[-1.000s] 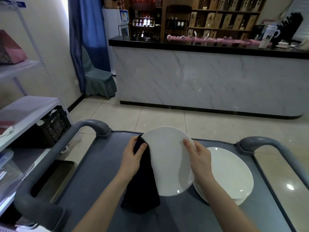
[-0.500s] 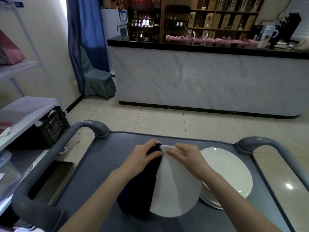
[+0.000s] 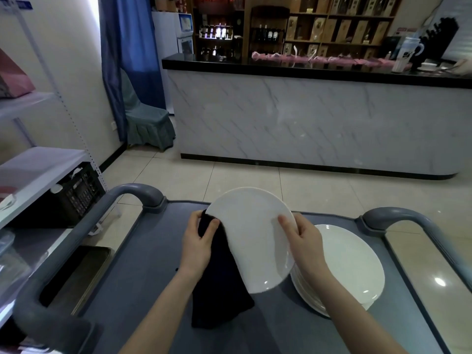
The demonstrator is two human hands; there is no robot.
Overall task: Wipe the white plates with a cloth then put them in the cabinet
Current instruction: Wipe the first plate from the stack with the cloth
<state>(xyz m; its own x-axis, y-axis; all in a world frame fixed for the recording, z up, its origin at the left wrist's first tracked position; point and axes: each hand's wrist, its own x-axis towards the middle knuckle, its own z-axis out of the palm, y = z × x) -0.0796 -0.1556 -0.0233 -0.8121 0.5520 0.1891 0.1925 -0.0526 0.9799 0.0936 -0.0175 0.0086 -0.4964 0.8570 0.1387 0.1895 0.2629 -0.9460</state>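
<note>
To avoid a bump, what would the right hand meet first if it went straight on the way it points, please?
The right hand grips the held plate, so its face comes first; pointing up-left, past the far rim the way looks free, though depth is unclear.

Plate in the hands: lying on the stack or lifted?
Lifted, tilted. The left hand, with the dark cloth, and the right hand grip the plate at opposite edges above the cart; the stack lies lower right.
</note>
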